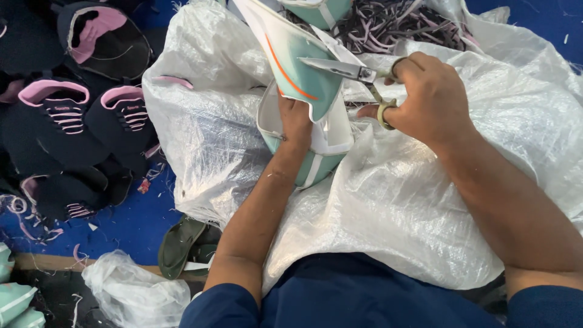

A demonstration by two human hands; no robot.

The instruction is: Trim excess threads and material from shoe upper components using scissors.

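Closed around the loops of a pair of scissors (364,79), the right hand (431,97) has its thumb through the far loop and a finger through the near, yellowish one; the blades point left and look only slightly parted, their tips resting on the mint-green shoe upper (300,67). That upper lies just left of the right hand, standing tilted with its long axis running from far-left down to near-right, an orange curved line crossing its face and a white edge along its right side. The left hand (296,121) grips from below, fingers tucked under the upper's lower edge and partly hidden by it, so how tightly it is curled cannot be fully told; it also rests against a second mint and white piece (316,164) sitting just near of the first. Both hands work over a large white woven sack (388,200) spread across the person's lap. At the far end of the sack is a heap of dark and pink trimmed strips (395,24). Well to the left, on blue flooring (127,225), lie several dark navy uppers with pink linings (54,115), and a dark green sandal (179,246) sits near the left forearm.
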